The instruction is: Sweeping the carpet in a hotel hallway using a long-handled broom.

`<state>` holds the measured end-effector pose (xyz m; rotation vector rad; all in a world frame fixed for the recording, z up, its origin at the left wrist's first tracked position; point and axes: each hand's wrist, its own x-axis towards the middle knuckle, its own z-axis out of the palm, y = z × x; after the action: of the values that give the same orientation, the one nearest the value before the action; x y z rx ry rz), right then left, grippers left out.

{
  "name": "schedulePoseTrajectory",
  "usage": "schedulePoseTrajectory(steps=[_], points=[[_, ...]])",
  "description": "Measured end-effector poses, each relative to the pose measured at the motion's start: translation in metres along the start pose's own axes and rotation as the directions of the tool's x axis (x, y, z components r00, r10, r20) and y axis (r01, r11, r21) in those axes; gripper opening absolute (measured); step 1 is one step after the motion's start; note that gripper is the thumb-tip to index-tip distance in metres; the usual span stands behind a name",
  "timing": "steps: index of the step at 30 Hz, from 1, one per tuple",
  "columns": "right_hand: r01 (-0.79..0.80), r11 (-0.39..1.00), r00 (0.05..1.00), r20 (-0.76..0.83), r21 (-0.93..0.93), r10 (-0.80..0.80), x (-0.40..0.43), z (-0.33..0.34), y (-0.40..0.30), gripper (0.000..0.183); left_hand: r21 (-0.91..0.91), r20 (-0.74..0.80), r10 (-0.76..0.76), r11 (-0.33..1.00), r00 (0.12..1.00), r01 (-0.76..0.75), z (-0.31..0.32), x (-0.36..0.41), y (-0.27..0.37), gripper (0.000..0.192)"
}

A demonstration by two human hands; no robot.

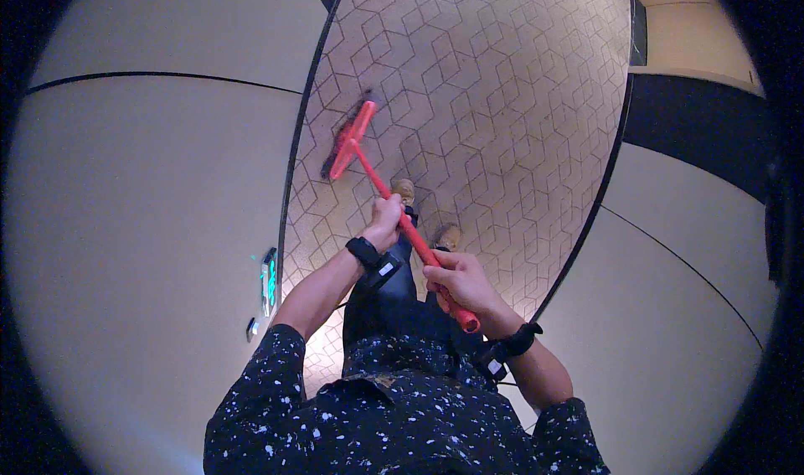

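Note:
A red long-handled push broom point(370, 172) slants across my front, its handle running from near my waist down to the floor ahead on the left. My left hand point(387, 218) is closed around the middle of the handle. Closer to the handle's upper end, my right hand point(460, 280) grips it too. The red broom head point(353, 137) with dark bristles rests at the floor, close to the left wall; its bristles look blurred.
I stand in a corridor on patterned carpet point(490, 110). Pale walls rise on the left point(157, 192) and right point(653, 255), edged by dark skirting. A lit green sign point(270, 281) is low in the left of view. My shoes point(404, 190) are just beyond my hands.

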<state>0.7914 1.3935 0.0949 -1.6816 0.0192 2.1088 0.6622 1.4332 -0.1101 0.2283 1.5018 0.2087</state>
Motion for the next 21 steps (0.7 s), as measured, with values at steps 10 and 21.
schedulePoseTrajectory(steps=[10,21], points=[[-0.039,0.994,0.997,0.058,-0.103,0.045,0.091,0.029,-0.005,0.009,-0.131,-0.095,0.021,0.991,0.995,-0.034,-0.065,0.045,0.013,0.008],[0.046,0.966,0.976,-0.218,0.255,0.011,-0.003,-0.04,0.002,0.022,-0.002,0.266,-0.129,0.991,0.955,0.135,0.082,0.028,-0.02,0.01]])
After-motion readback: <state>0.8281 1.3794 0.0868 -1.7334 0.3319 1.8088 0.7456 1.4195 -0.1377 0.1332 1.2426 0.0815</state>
